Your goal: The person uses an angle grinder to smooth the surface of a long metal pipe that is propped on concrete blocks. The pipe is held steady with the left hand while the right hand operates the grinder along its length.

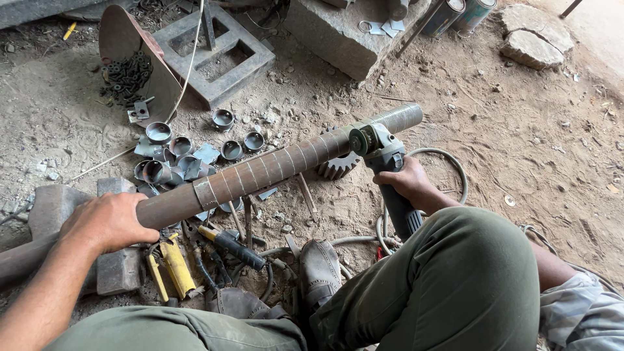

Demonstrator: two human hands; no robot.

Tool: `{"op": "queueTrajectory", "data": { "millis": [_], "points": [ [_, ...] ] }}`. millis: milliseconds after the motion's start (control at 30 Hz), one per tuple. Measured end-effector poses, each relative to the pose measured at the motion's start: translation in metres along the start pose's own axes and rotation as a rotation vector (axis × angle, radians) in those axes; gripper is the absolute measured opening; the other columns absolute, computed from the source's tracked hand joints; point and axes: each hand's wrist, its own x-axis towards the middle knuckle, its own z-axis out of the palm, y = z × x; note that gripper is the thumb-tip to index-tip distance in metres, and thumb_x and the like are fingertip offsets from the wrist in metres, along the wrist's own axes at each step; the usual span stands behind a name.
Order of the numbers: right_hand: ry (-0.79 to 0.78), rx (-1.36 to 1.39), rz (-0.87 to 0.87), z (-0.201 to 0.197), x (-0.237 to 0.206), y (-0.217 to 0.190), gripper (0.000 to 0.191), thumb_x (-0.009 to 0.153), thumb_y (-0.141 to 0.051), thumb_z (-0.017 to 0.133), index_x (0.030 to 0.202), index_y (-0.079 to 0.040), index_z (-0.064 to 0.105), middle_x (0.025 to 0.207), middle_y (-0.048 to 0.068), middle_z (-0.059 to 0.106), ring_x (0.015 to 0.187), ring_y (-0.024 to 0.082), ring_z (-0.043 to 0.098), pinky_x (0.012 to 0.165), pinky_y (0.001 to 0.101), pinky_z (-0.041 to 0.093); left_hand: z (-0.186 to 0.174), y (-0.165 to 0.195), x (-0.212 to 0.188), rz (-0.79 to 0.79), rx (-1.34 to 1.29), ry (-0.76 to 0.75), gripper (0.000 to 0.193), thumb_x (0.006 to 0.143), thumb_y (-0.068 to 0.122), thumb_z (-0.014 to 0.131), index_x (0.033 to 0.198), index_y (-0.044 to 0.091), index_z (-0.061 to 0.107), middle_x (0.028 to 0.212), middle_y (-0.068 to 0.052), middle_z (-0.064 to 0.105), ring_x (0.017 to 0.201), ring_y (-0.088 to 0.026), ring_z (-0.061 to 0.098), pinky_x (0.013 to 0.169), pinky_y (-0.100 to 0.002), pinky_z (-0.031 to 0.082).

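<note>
Two hands: left hand (107, 221) atop pipe (260, 172), right hand (406, 181) gripping grinder (383, 156).

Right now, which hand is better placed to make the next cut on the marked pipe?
Right. The right hand already grips the angle grinder, its disc at the marked pipe. The left hand is pressed on the pipe's near end, steadying it.

Rust-brown pipe (260, 172) ringed with pale scored bands, grey-black angle grinder (387, 172), yellow-handled tools (175, 266), olive-green trousers (448, 286).
</note>
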Motion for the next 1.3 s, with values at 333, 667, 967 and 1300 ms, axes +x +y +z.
{"op": "queueTrajectory", "data": {
  "millis": [333,667,967,1300],
  "points": [
    [-0.012,0.002,0.036,-0.001,0.0,-0.001,0.05,0.065,-0.022,0.083,0.105,0.004,0.066,0.085,0.016,0.072,0.069,0.024,0.071,0.063,0.0383,0.061,0.001,0.0,0.001,-0.007,0.011,-0.014,0.076,0.058,0.044,0.086,0.13,0.03,0.07,0.12,-0.007,0.078,0.115,-0.027,0.074,0.105,-0.045,0.058],
    [-0.007,0.013,0.019,0.0,0.001,0.001,0.049,0.065,-0.022,0.083,0.104,0.004,0.068,0.084,0.015,0.072,0.07,0.023,0.071,0.064,0.0377,0.06,0.002,-0.001,0.002,-0.004,0.02,-0.016,0.077,0.058,0.045,0.086,0.132,0.029,0.07,0.12,-0.007,0.078,0.115,-0.026,0.074,0.105,-0.045,0.058],
    [-0.007,-0.091,-0.006,-0.002,0.002,-0.001,0.045,0.066,-0.024,0.083,0.099,0.004,0.071,0.083,0.015,0.074,0.07,0.022,0.072,0.066,0.0364,0.06,0.004,-0.002,0.004,0.019,0.028,0.004,0.077,0.058,0.047,0.086,0.131,0.028,0.07,0.118,-0.007,0.079,0.113,-0.026,0.075,0.105,-0.044,0.058],
    [0.004,-0.123,-0.011,-0.003,0.001,-0.011,0.05,0.064,-0.026,0.083,0.102,0.002,0.069,0.085,0.014,0.073,0.071,0.023,0.073,0.067,0.0372,0.061,0.006,-0.003,0.004,0.022,0.036,0.02,0.077,0.058,0.047,0.086,0.131,0.028,0.07,0.119,-0.007,0.078,0.114,-0.027,0.074,0.105,-0.043,0.057]
  ]
}}
